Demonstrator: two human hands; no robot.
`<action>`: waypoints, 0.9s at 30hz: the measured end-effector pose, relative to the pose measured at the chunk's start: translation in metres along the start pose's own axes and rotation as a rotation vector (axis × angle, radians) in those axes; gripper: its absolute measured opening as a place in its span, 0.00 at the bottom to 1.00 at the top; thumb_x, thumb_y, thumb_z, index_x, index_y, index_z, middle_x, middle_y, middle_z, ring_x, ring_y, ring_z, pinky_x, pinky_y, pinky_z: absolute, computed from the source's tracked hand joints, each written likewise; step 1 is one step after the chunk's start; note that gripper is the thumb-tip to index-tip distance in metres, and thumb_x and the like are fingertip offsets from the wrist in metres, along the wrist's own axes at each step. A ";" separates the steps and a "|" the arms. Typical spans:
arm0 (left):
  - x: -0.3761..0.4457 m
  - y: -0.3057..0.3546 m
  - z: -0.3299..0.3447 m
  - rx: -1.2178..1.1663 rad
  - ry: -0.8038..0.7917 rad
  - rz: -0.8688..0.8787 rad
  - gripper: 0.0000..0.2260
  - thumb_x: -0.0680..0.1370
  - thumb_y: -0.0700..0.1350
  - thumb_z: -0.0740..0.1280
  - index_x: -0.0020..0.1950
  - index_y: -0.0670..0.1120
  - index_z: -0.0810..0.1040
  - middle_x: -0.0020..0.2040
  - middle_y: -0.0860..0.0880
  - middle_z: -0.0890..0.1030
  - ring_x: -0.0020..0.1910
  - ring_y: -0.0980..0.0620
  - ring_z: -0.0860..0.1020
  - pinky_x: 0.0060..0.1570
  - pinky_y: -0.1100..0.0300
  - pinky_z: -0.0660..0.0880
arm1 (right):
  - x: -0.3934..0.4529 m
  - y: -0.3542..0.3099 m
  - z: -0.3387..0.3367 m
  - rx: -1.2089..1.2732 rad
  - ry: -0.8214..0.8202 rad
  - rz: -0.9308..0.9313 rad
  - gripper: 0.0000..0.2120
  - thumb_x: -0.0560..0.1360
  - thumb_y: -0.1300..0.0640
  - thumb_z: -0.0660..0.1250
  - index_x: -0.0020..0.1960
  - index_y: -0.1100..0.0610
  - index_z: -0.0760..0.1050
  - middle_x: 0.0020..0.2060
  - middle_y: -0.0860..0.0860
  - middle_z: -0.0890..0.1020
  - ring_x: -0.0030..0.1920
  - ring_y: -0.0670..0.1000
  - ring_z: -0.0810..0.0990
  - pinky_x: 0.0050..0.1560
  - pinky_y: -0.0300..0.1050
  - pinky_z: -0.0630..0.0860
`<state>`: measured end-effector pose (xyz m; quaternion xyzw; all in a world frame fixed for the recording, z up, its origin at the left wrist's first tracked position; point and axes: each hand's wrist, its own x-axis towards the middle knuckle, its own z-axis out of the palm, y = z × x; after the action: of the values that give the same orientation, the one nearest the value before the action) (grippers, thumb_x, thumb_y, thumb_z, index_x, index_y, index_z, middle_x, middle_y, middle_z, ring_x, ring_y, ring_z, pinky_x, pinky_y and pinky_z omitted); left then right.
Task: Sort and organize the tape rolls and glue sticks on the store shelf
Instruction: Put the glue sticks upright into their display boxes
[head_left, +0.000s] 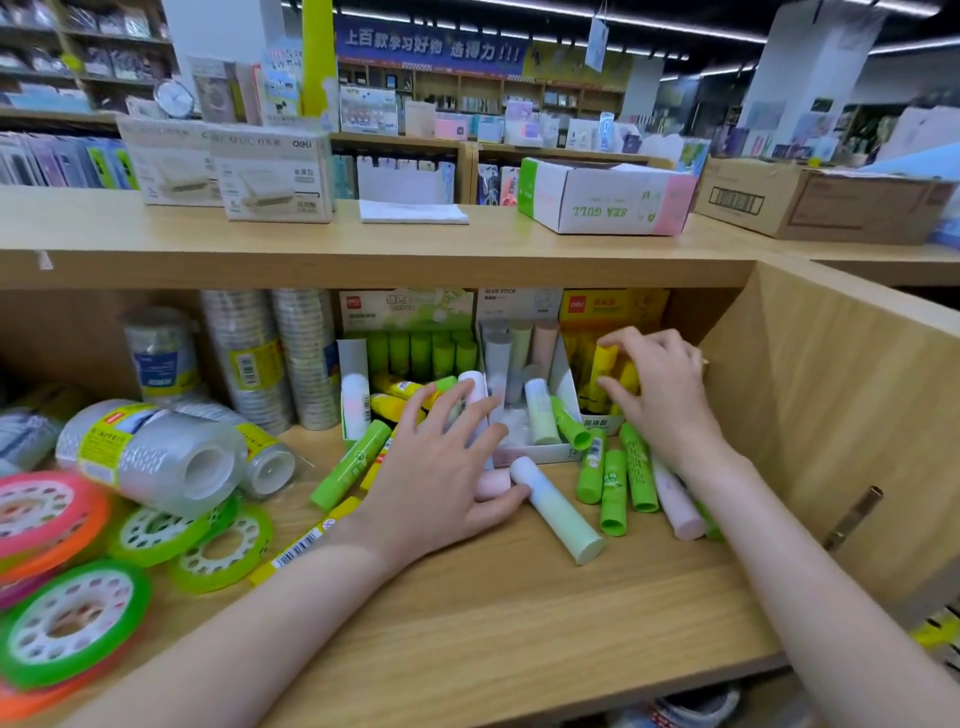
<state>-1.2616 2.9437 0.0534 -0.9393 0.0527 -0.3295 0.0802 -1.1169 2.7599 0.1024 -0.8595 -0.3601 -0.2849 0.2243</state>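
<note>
On the shelf (519, 597), sorting is partly done: my right hand (660, 395) pinches a yellow glue stick (605, 358) at its display box; my left hand (441, 467), fingers straight, rests on loose sticks; tape rolls (150, 457) remain unsorted

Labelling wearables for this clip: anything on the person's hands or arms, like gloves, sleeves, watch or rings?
Nothing visible. The left hand and right hand are bare, without gloves or rings that I can make out. Both forearms are uncovered to the frame edge, with no sleeve, watch or wristband in view.
</note>
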 end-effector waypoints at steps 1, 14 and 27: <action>0.000 0.000 0.000 0.000 0.001 -0.001 0.23 0.74 0.63 0.59 0.50 0.46 0.80 0.62 0.47 0.77 0.64 0.41 0.72 0.64 0.42 0.63 | -0.001 0.001 0.003 -0.029 -0.005 -0.007 0.14 0.71 0.61 0.71 0.55 0.58 0.74 0.45 0.53 0.79 0.53 0.58 0.71 0.55 0.53 0.61; 0.001 0.000 0.000 -0.001 0.028 0.000 0.23 0.75 0.63 0.57 0.48 0.45 0.80 0.60 0.47 0.78 0.63 0.42 0.72 0.65 0.44 0.61 | 0.002 -0.002 0.009 -0.079 0.031 0.071 0.10 0.72 0.61 0.69 0.53 0.58 0.75 0.51 0.54 0.77 0.57 0.59 0.69 0.58 0.56 0.61; -0.006 -0.005 -0.014 0.121 -0.023 0.028 0.25 0.75 0.61 0.53 0.52 0.44 0.80 0.59 0.44 0.79 0.62 0.42 0.74 0.65 0.43 0.59 | -0.005 -0.029 -0.026 0.005 0.066 0.052 0.13 0.76 0.59 0.64 0.59 0.59 0.74 0.58 0.57 0.72 0.59 0.57 0.69 0.61 0.51 0.65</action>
<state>-1.2749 2.9476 0.0607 -0.9355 0.0451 -0.3203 0.1422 -1.1503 2.7603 0.1235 -0.8582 -0.3306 -0.3063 0.2458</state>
